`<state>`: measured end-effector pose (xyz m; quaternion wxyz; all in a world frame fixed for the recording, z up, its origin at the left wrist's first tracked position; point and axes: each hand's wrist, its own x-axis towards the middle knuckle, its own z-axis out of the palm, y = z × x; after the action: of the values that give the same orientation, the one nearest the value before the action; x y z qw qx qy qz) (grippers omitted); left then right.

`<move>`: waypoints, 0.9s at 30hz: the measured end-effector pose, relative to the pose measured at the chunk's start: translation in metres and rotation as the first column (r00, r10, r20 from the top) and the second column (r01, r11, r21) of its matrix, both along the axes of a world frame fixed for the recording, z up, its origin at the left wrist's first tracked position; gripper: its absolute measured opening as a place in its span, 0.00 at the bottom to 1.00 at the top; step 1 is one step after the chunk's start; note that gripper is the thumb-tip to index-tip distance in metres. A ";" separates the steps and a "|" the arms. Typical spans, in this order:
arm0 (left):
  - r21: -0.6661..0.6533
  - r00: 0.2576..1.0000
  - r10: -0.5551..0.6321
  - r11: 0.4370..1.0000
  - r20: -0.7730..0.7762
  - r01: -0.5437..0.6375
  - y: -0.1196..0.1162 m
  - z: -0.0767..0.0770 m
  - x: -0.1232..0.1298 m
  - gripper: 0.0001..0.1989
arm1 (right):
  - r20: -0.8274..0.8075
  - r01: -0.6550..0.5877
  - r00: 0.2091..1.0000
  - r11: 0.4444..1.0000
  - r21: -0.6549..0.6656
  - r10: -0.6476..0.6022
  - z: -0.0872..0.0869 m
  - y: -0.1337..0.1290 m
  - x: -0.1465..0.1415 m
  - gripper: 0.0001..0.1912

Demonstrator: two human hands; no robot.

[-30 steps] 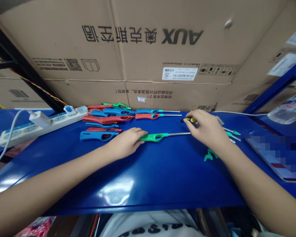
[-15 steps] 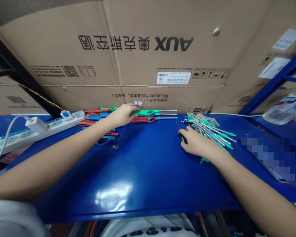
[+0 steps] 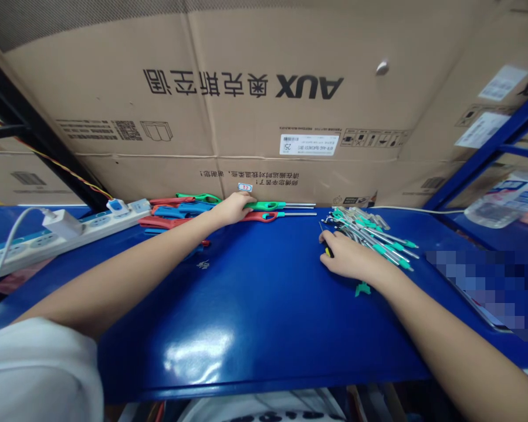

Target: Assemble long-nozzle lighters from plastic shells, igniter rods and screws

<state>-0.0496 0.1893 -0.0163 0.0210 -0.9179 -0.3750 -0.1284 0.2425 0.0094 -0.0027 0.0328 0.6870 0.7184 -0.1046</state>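
Observation:
My left hand is at the back of the blue table, its fingers closed around the rear of a green long-nosed lighter. Just in front of that lies a red long-nosed lighter, its metal tube pointing right. My right hand is wrapped around a screwdriver with a black and yellow handle; its thin shaft points up and away. Beside this hand is a pile of metal lighter tubes with turquoise ends. A small green plastic piece lies near my right wrist.
Red, blue and green lighter handles lie behind my left forearm. Small screws are in front of them. A white power strip stands left, a clear bottle right. A large cardboard box walls off the back.
My left hand has shifted slightly right along the back row, and the green lighter now lies in line with the others. My right hand has barely moved, still holding the screwdriver.

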 end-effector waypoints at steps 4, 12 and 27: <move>0.024 1.000 0.022 0.999 0.009 -0.022 0.000 -0.005 0.000 0.18 | 0.046 0.015 0.999 1.000 -0.008 -0.015 0.003 0.000 0.002 0.20; 0.064 0.996 0.093 0.994 -0.011 -0.092 -0.004 -0.006 0.002 0.16 | 0.126 -0.018 0.992 1.000 -0.005 0.019 0.006 -0.001 0.003 0.16; 0.134 0.978 0.201 0.972 -0.055 -0.192 -0.024 0.008 0.008 0.14 | 0.136 -0.093 0.987 0.995 0.043 0.087 0.008 -0.001 0.005 0.09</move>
<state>-0.0417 0.1653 -0.0081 0.1054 -0.8768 -0.4541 -0.1181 0.2474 0.0085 0.0057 0.0688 0.6599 0.7472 -0.0388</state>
